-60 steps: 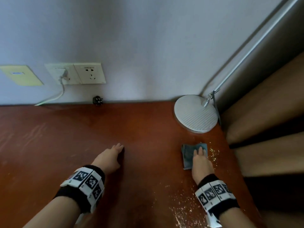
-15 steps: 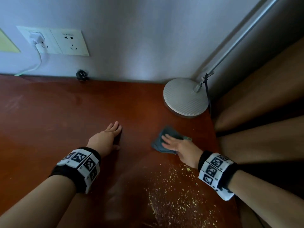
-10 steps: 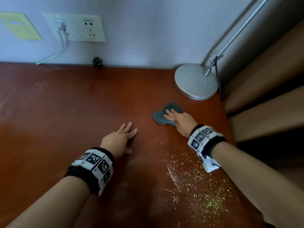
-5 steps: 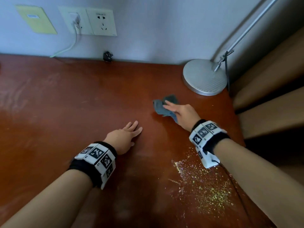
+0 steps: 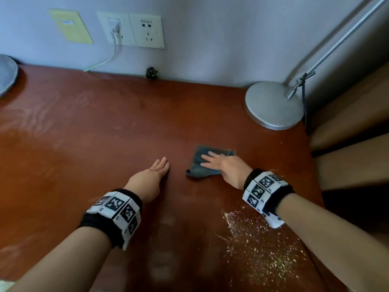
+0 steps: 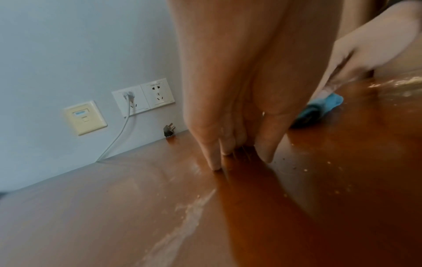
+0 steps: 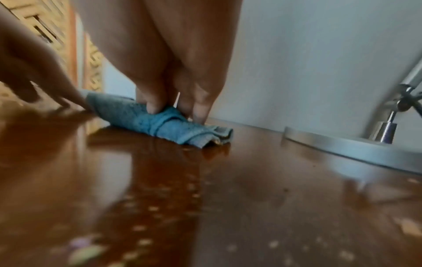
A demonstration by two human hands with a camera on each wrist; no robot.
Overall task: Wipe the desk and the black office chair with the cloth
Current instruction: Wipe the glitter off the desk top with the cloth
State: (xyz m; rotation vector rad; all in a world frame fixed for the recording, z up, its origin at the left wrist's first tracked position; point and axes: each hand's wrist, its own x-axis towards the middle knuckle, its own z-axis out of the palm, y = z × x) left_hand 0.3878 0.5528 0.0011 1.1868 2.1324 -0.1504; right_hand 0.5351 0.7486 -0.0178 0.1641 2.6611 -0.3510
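While your right hand pressed on it with straight, spread fingers, the cloth lay bunched at centre right of the head view.

Cloth position: it sat on the desk, just right of your left hand and below the lamp base at right of the frame.
Right hand grip: you held nothing closed; your fingertips pinned the folded cloth flat against the wood.
Left hand grip: it was released, fingers straight and together, tips resting on the bare desk.
Cloth handling: it looked soft, light and limp, and it creased under pressure. It would likely bunch or slip out if pushed by one edge.
Hold point: you did best to load the middle of the fold, palm down.
Surface: the glossy desk looked slick. Yellow crumbs lay at lower right, near your right wrist.
Chair: it was not in view.
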